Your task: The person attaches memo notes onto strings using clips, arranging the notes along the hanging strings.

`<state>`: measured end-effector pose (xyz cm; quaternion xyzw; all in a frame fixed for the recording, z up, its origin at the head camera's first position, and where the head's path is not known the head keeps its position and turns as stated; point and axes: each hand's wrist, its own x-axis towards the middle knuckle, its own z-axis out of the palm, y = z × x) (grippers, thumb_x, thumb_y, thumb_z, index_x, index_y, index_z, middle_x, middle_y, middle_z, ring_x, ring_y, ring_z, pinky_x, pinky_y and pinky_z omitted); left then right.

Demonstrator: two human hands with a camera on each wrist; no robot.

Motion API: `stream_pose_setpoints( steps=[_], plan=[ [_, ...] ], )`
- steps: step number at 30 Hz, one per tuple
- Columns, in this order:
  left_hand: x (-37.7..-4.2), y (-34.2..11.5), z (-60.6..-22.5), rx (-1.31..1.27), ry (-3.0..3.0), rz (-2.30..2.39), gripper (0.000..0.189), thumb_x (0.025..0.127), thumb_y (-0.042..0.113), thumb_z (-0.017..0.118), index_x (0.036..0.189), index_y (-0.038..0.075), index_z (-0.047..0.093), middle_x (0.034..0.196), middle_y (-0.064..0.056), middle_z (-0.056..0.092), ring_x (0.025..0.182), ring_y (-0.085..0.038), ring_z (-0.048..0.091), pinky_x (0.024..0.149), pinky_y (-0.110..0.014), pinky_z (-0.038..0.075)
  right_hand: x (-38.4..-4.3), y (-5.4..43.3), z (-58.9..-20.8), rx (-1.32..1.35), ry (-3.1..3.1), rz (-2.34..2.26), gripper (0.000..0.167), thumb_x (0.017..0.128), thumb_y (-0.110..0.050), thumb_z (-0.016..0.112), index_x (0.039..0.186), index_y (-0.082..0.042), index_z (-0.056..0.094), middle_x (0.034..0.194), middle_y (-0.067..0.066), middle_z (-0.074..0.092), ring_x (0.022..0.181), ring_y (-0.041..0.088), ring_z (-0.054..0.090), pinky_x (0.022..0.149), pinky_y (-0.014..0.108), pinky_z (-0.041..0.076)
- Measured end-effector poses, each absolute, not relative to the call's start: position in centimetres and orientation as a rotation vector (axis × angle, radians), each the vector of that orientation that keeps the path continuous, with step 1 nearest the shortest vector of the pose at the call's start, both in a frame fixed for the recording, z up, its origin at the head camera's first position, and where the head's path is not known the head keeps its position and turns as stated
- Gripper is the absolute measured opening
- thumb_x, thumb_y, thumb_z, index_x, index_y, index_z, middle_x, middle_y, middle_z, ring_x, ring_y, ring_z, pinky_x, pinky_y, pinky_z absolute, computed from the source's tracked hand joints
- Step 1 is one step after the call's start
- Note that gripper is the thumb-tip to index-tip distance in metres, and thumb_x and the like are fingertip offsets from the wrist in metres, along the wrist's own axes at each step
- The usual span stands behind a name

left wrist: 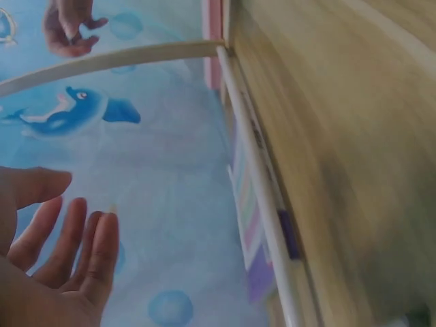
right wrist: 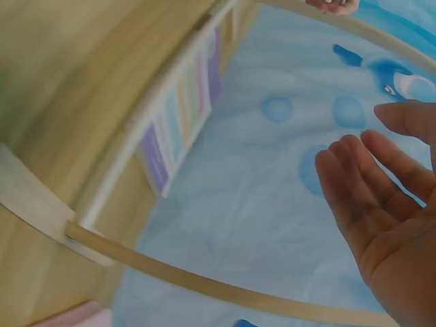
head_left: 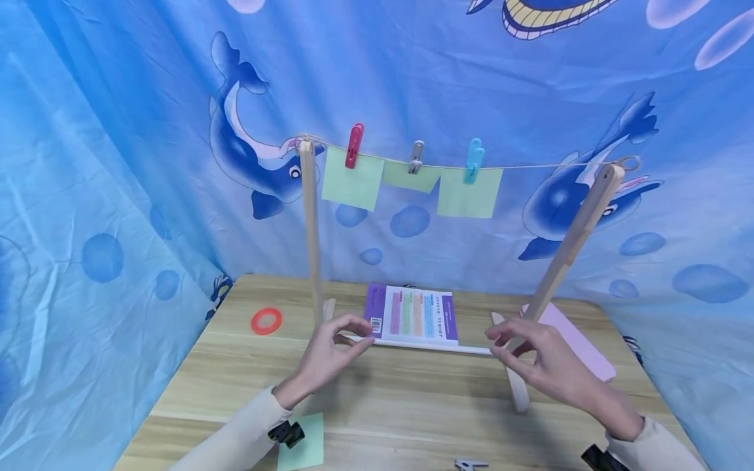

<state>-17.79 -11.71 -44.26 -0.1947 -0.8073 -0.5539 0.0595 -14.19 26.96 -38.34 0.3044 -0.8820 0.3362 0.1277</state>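
Note:
Above the table, my left hand (head_left: pixel 327 352) is held with loosely bent fingers and nothing in it. My right hand (head_left: pixel 546 361), also holding nothing, hovers near the right post (head_left: pixel 570 255) of a wooden stand; its thumb and fingers are apart in the right wrist view. Between that post and the left post (head_left: pixel 311 229) runs a thin string (head_left: pixel 542 165). Three pale green paper notes hang from it: the left note (head_left: pixel 351 186) under a red clothespin (head_left: pixel 355 145), the middle note (head_left: pixel 409 177) under a grey clothespin (head_left: pixel 416 157), the right note (head_left: pixel 469 199) under a blue clothespin (head_left: pixel 474 159).
Behind the stand's white crossbar (head_left: pixel 436 347) lies a purple and white book (head_left: pixel 415 315). A red tape ring (head_left: pixel 266 321) is at left, a pink box (head_left: pixel 580 343) at right. Near the front are another green note (head_left: pixel 309 435) and a grey clothespin (head_left: pixel 470 464).

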Motion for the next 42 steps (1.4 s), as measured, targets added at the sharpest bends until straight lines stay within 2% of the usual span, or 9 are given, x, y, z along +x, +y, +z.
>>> stream_pose_setpoints(
  steps=[5,12,19,22,26,34,42],
  plan=[
    [-17.2,-13.5,-45.4,-0.687,-2.566,-1.536,0.02,0.088,0.009,0.083,0.107,0.013,0.075,0.109,-0.006,0.076,0.102,-0.032,0.073,0.086,-0.035,0.066,-13.2,26.8,-40.2,0.859,-2.661,1.026,0.021,0.096,-0.014,0.076,0.112,-0.026,0.072,0.106,-0.01,0.074,0.09,-0.001,0.068,0.065,0.022,0.062],
    [-15.8,-16.0,-47.3,-0.873,-2.74,-1.376,0.021,0.091,0.019,0.081,0.11,0.015,0.073,0.112,-0.004,0.074,0.106,-0.037,0.07,0.085,-0.039,0.066,-12.1,27.2,-43.3,0.856,-2.774,1.05,0.016,0.099,-0.02,0.073,0.113,-0.026,0.072,0.106,-0.01,0.075,0.093,-0.003,0.067,0.066,0.021,0.061],
    [-14.7,-18.5,-48.2,-0.918,-2.855,-1.243,0.027,0.089,0.021,0.083,0.113,0.012,0.074,0.11,-0.005,0.076,0.1,-0.028,0.07,0.083,-0.034,0.063,-11.0,27.7,-46.2,0.888,-2.795,1.184,0.011,0.1,-0.022,0.072,0.11,-0.025,0.073,0.102,-0.005,0.077,0.091,-0.002,0.068,0.062,0.021,0.058],
    [-14.5,-19.5,-48.1,-0.934,-2.949,-1.186,0.036,0.085,0.023,0.087,0.116,0.011,0.073,0.108,-0.003,0.075,0.097,-0.021,0.07,0.083,-0.032,0.061,-10.5,27.8,-47.3,0.925,-2.823,1.289,0.01,0.101,-0.021,0.07,0.11,-0.018,0.073,0.101,0.0,0.077,0.092,-0.004,0.067,0.062,0.021,0.058],
    [-14.1,-20.5,-48.2,-0.96,-3.019,-1.122,0.044,0.078,0.025,0.092,0.116,0.011,0.073,0.105,0.001,0.074,0.094,-0.013,0.068,0.083,-0.029,0.06,-10.2,27.9,-48.9,0.998,-2.881,1.492,0.013,0.103,-0.017,0.067,0.112,-0.009,0.073,0.102,0.0,0.076,0.091,-0.005,0.065,0.063,0.022,0.06],
    [-13.4,-21.0,-49.1,-0.991,-3.047,-1.129,0.049,0.077,0.029,0.092,0.12,0.017,0.072,0.116,0.005,0.072,0.107,-0.012,0.068,0.096,-0.032,0.058,-9.8,27.9,-51.5,1.105,-2.87,1.779,0.013,0.102,-0.014,0.068,0.111,-0.007,0.073,0.094,0.001,0.077,0.082,-0.002,0.068,0.063,0.024,0.061],
    [-12.8,-21.3,-49.8,-1.009,-3.083,-1.189,0.052,0.076,0.029,0.093,0.122,0.019,0.07,0.114,0.007,0.068,0.1,-0.005,0.059,0.089,-0.025,0.056,-9.2,27.6,-52.5,1.051,-2.883,1.939,0.015,0.102,-0.011,0.066,0.112,-0.002,0.071,0.093,-0.005,0.073,0.078,-0.005,0.065,0.06,0.024,0.061]
  ],
)
